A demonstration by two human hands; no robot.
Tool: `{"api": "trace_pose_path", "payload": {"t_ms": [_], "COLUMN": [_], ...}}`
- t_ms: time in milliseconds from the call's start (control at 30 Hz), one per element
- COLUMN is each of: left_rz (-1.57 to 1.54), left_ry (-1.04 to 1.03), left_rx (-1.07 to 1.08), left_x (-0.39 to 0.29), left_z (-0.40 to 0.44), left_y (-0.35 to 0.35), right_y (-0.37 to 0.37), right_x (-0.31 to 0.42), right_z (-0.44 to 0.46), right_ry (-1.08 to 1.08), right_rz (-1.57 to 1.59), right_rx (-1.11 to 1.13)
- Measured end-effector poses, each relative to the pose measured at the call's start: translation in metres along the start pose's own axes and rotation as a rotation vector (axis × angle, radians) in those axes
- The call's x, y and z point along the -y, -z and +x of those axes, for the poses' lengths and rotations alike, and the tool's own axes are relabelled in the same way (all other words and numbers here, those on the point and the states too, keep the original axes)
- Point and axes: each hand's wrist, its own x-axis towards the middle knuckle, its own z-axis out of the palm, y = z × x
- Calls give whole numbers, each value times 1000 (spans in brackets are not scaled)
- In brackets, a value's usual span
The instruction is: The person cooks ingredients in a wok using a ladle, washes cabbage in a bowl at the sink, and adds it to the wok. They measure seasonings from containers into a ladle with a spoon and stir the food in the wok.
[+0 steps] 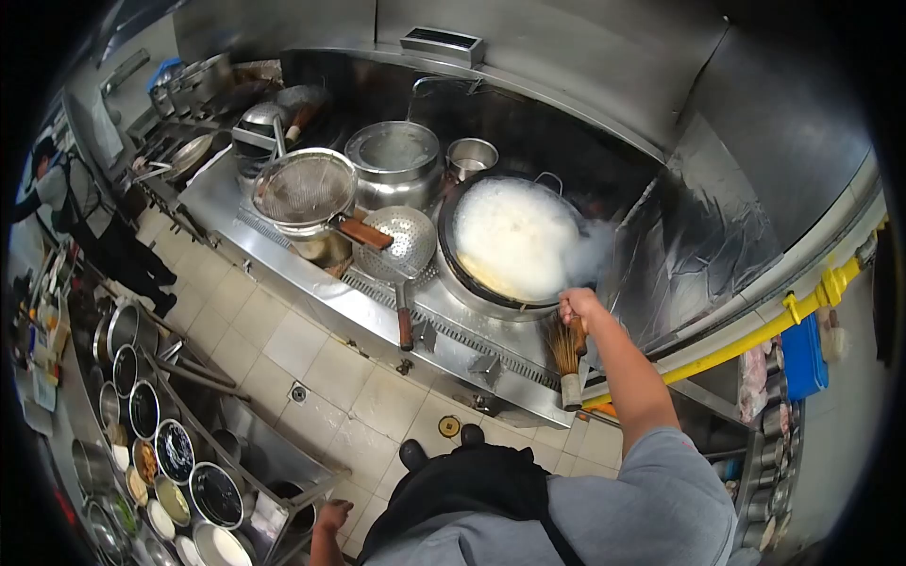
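My right hand (578,306) is closed at the near rim of a large black wok (451,253). A brown wooden handle shows just under the fist; the rest of that tool is hidden. White foam (514,231) fills the wok, and steam drifts off its right side. Below my right hand, a bamboo brush (566,351) with a pale bound end leans at the stove's front edge. My left hand (333,516) hangs low beside the black apron, fingers loosely curled, with nothing visible in it.
Left of the wok are a perforated strainer (401,241), a mesh sieve (304,189) over a pot, and a lidded pot (392,156). Several ingredient bowls (175,451) stand at lower left. A yellow pipe (755,330) runs along the right. Another person (99,222) stands at far left.
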Motion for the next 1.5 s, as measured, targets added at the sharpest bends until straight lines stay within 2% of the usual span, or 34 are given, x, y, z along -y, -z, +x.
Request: {"api": "trace_pose_path", "payload": {"t_ms": [67,100,167,200,233,300,367,400,467,500,567,600,633,700,733,867,933,1000,1033,1100,1133,1167,1233,1300,1467,1500], "left_rz": [-505,-444,-517,-449,-451,-262,-153,-469,-774,-715,-598,-589,-625,-674,-667,-579,-458,-471,-700,-705,-699,-699,-670,-389,-710,-738], "left_ry": [127,74,75,88,77,-99,-200,34,277,335,444,449,430,405,384,251,133,129,215,242,263,257,184,-4,-35,19], "left_rx": [-48,-166,-124,-148,-145,-122,-91,-33,33,23,8,15,16,14,15,-8,-28,-56,-45,-92,-116,-113,-40,-89,-33,-41], "left_x": [-17,-42,-59,-58,-62,-58,-52,-26,-18,-23,-34,-31,-25,-23,-33,-71,-84,-89,-89,-95,-98,-99,-84,-71,-42,-34], "left_z": [-8,17,31,28,31,31,32,48,54,49,44,48,54,61,62,62,61,61,62,56,56,53,54,41,16,12], "left_y": [-19,81,50,38,29,26,22,11,0,-5,-18,-20,-24,-26,-24,-12,-7,-3,-2,-5,-7,-5,-6,-15,-33,-31], "right_y": [8,-53,-35,-30,-23,-20,-13,-11,0,1,1,10,20,31,29,58,68,81,80,80,83,82,67,53,26,25], "right_x": [-4,12,18,16,21,20,18,19,17,16,16,8,1,-7,11,31,38,29,24,16,3,-5,-11,-13,-16,-19], "right_z": [-24,7,-4,-11,-16,-26,-35,-45,-58,-69,-89,-86,-90,-102,-132,-198,-228,-238,-236,-235,-221,-208,-191,-167,-106,-92], "right_ry": [-158,-105,-222,-276,-265,-340,-317,-319,-279,-284,58,137,127,677,496,460,525,442,455,415,535,537,504,493,451,462], "right_rz": [229,329,434,490,489,638,605,562,426,433,-260,-509,-508,-1003,-936,-1147,-1184,-1275,-1271,-1333,-1369,-1371,-1367,-1382,-1365,-1365], "right_rx": [156,242,300,366,362,570,586,582,536,531,250,151,143,-238,-242,-243,-147,-116,-95,-102,-80,-87,-112,-143,-198,-193]}}
